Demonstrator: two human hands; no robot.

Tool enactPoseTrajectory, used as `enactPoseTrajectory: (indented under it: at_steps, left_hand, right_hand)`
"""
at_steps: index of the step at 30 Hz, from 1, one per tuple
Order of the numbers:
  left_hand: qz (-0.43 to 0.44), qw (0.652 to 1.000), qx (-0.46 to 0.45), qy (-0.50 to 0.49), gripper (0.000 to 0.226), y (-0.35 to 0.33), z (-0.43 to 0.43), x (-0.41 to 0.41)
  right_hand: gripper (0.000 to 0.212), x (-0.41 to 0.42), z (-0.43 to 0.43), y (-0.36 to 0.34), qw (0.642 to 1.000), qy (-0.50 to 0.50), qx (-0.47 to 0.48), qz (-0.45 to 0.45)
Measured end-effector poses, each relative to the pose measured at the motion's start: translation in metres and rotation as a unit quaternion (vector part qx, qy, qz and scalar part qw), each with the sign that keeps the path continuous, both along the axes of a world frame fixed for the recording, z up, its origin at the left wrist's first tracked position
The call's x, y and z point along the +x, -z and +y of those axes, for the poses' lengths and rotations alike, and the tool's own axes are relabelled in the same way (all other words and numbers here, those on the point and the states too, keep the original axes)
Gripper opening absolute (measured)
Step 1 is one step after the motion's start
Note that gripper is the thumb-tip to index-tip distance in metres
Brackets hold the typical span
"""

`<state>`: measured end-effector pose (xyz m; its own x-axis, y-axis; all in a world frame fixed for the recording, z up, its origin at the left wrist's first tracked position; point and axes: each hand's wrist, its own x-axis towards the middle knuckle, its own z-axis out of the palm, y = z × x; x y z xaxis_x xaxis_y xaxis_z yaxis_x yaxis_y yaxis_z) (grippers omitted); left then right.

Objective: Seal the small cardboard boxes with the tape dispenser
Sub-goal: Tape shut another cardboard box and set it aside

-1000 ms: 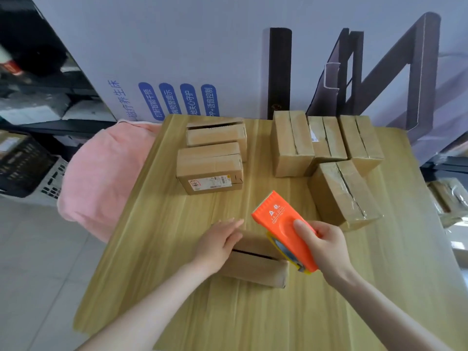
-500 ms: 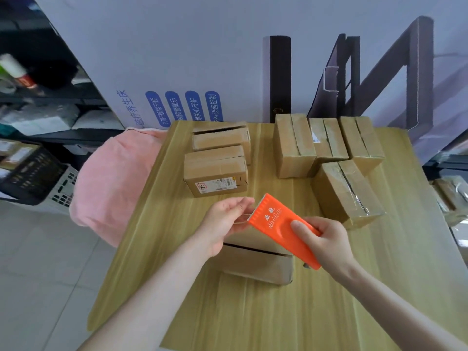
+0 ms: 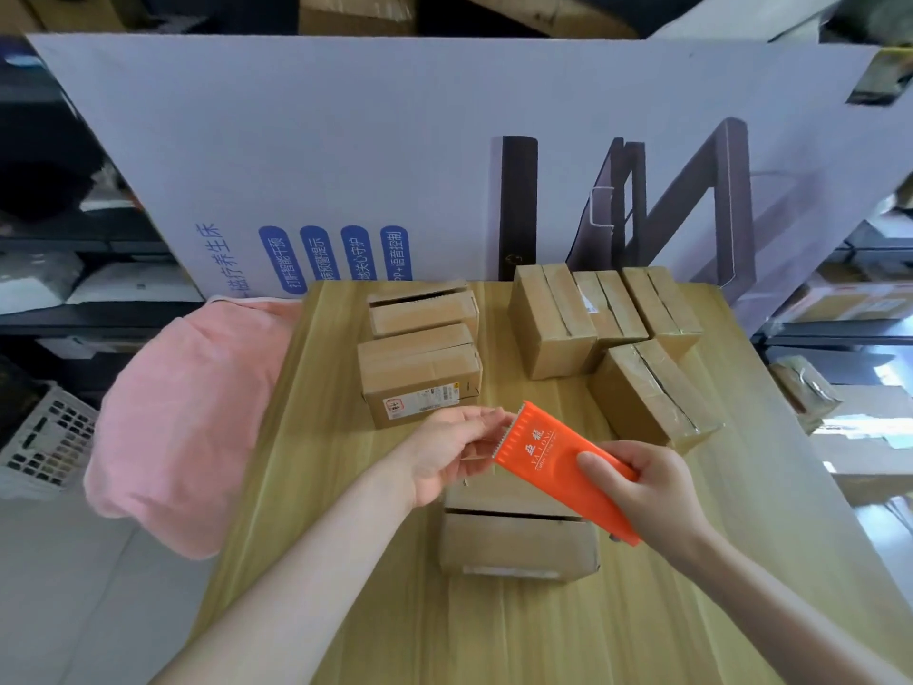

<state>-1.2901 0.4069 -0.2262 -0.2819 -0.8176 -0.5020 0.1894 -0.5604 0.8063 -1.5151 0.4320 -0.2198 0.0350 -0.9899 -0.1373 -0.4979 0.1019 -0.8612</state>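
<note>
- Under the left hand (image 3: 444,452) and right hand (image 3: 647,491), which hold the dispenser (image 3: 543,447) between them: a box (image 3: 514,541) fills the desk (image 3: 494,635).
- Ahead of the left hand: a labelled box (image 3: 420,383) stands close, with only a thin strip of bare desk between. A slit box (image 3: 422,309) sits just behind it.
- Ahead and right of the right hand: a tilted box (image 3: 652,393) is near. Three boxes (image 3: 612,309) stand in a row behind it, against the panel (image 3: 444,165).
- Straight ahead of the dispenser: a bare lane runs between the labelled box and the row, up to the panel.
- Left of the left hand: bare desk to the edge, then a pink cloth (image 3: 192,388).
- Right of the right hand: bare desk to the edge.
- Nearer than the hands: bare desk beside both forearms.
</note>
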Motion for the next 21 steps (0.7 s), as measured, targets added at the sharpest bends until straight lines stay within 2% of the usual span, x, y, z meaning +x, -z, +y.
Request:
enactPoseTrajectory:
  at_steps: [5,9,14,17,21]
  left_hand:
    - [-0.023,0.999,-0.018,0.037,0.013,0.0,-0.001,0.012]
    - [-0.04,0.998,-0.025,0.046,0.01,-0.005,-0.003,0.015]
    - [-0.101,0.993,-0.064,0.021,0.012,-0.012,-0.006,0.013]
    - [-0.106,0.993,-0.056,0.009,0.016,-0.017,-0.007,0.014]
    - [-0.12,0.99,-0.037,0.067,0.026,-0.024,-0.005,0.014]
  right_hand:
    - [0.016,0.02,0.01,-0.008,1.0,0.008,0.002,0.008]
    - [0.018,0.028,0.013,-0.015,0.999,0.024,0.026,-0.034]
    - [0.033,0.033,0.006,-0.018,0.999,0.023,0.032,-0.023]
    - [0.031,0.032,0.0,-0.023,0.999,0.007,0.034,-0.041]
    - [0.027,0.028,-0.003,-0.03,1.0,-0.017,0.008,-0.015]
